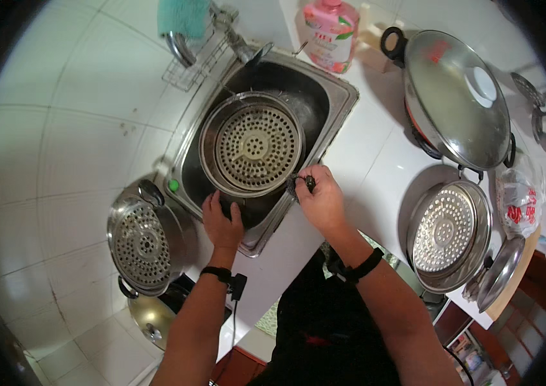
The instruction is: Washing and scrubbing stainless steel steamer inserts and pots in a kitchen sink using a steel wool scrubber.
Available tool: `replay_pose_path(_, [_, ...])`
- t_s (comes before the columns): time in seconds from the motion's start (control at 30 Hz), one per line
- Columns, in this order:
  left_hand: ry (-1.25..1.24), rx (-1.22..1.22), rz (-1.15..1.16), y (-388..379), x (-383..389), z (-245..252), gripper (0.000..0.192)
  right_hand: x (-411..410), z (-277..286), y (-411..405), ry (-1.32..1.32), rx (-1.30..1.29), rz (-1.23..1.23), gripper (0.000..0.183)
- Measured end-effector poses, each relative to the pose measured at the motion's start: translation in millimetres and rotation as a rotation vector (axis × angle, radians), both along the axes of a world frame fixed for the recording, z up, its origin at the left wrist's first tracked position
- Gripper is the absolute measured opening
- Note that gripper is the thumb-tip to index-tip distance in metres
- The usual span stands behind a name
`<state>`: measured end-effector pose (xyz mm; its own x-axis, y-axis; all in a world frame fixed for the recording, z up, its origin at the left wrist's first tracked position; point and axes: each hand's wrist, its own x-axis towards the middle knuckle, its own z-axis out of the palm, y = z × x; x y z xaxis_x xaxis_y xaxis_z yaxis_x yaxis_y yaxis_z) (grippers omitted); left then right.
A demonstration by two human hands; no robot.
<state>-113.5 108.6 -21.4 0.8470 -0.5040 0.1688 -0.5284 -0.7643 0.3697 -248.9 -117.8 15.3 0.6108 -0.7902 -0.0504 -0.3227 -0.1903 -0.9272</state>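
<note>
A round metal steamer tier [252, 144] with a perforated base lies in the stainless steel sink [345, 94]. At its lower edge, my left hand [223, 219] has its fingers spread near the rim and grips nothing that I can see. My right hand [321, 195] pinches a dark steel wool scrubber [293, 187] by the tier's lower right edge, over the sink's rim. Whether the scrubber touches the tier cannot be told. The faucet [239, 41] is above the sink's upper left corner, with a teal cloth [183, 18] beside it.
Another steamer tier [145, 243] stands left of the sink, near a domed lid [151, 321]. On the right are a lidded wok [456, 99], a steamer pot [446, 231], a plastic bag [519, 198] and a metal lid [500, 275]. A pink detergent bottle [330, 36] stands behind the sink.
</note>
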Motion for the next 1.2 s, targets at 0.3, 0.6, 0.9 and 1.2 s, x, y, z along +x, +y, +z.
replay_pose_path(0.3, [0.059,0.063,0.068,-7.0,-1.2,4.7,0.040,19.3,-14.1,7.5,0.013,-0.169,0.253,0.014])
replay_pose_path(0.6, [0.169,0.050,0.091,1.2,0.8,8.0,0.042,47.5,23.8,-8.7,0.266,0.045,0.368,0.020])
replay_pose_path(0.9, [0.285,-0.031,0.089,0.1,2.8,9.5,0.045,106.0,7.7,-23.2,0.396,-0.407,0.546,0.025])
replay_pose_path(1.2, [0.406,-0.011,0.086,-2.0,2.9,13.7,0.044,133.9,-21.6,4.0,0.712,-0.550,0.733,0.033])
